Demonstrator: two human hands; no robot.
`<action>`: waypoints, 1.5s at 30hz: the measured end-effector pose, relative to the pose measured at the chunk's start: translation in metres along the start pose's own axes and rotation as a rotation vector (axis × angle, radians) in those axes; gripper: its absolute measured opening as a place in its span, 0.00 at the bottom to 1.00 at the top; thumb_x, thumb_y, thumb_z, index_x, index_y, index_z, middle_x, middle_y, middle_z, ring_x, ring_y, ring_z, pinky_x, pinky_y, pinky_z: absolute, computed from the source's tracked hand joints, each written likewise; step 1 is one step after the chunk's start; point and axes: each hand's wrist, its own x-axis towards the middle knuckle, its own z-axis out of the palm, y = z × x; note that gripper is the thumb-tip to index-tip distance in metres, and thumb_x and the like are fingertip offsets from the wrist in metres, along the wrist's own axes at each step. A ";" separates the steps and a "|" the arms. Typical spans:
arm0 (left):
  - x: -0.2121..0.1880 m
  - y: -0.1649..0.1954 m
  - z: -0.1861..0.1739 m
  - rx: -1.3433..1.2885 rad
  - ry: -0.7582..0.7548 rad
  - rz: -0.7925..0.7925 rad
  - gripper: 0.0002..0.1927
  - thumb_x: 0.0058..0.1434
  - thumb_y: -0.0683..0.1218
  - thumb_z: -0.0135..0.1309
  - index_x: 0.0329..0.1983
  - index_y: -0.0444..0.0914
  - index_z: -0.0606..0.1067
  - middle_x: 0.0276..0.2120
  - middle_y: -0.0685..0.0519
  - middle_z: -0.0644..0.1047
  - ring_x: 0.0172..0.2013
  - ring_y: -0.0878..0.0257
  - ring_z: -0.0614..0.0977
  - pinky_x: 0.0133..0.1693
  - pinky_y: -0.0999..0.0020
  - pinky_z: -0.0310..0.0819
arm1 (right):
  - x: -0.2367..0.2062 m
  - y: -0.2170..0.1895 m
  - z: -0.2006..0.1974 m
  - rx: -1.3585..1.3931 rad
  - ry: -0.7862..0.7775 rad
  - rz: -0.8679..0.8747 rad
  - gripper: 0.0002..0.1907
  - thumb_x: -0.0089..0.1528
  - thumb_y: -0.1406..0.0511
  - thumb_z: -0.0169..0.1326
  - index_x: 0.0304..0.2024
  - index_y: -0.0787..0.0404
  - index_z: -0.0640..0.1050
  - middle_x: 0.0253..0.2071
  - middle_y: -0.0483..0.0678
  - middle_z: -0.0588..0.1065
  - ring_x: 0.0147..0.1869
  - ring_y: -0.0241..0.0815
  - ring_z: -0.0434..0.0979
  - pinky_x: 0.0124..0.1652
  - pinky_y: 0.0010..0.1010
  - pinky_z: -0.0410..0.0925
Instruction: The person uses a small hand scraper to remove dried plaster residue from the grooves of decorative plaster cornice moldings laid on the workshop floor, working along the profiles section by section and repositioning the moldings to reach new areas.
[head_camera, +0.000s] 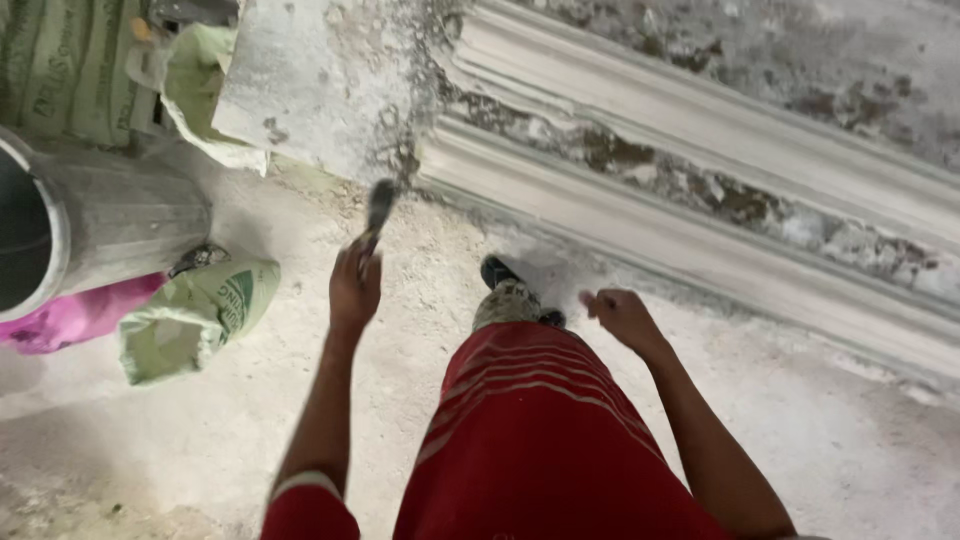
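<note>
red striped shorts (540, 430) | pink bag (70, 315) | pale green sack (195, 315) | grey drum (110, 225)

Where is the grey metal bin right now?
The grey metal bin lies on its side at the left edge of the head view, above a pink bag and a green sack.

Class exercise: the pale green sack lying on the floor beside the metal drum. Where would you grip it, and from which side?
Probably grip the green sack at its crumpled open mouth, the lower-left end, coming from above. That end is loose, gathered material, while the printed end looks rounded and lies close to the metal drum.
</note>
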 end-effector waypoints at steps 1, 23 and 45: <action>0.013 0.010 -0.004 -0.056 -0.114 -0.024 0.16 0.74 0.46 0.52 0.60 0.33 0.73 0.46 0.39 0.78 0.42 0.42 0.81 0.43 0.52 0.78 | -0.002 0.004 0.003 0.040 0.026 0.050 0.32 0.71 0.47 0.50 0.37 0.72 0.83 0.26 0.61 0.72 0.27 0.52 0.69 0.34 0.41 0.66; 0.176 -0.026 0.042 0.248 -1.055 0.553 0.14 0.71 0.51 0.51 0.56 0.53 0.80 0.35 0.50 0.77 0.30 0.58 0.80 0.29 0.62 0.80 | -0.045 0.014 0.022 0.709 0.935 0.204 0.52 0.67 0.62 0.57 0.78 0.63 0.35 0.70 0.64 0.63 0.63 0.55 0.76 0.52 0.42 0.74; 0.110 0.167 0.154 0.111 -1.016 0.730 0.12 0.66 0.47 0.50 0.48 0.44 0.80 0.31 0.41 0.78 0.29 0.43 0.82 0.32 0.45 0.76 | -0.040 -0.013 0.024 0.441 1.113 0.156 0.44 0.67 0.57 0.58 0.77 0.63 0.52 0.73 0.67 0.61 0.60 0.60 0.78 0.55 0.42 0.74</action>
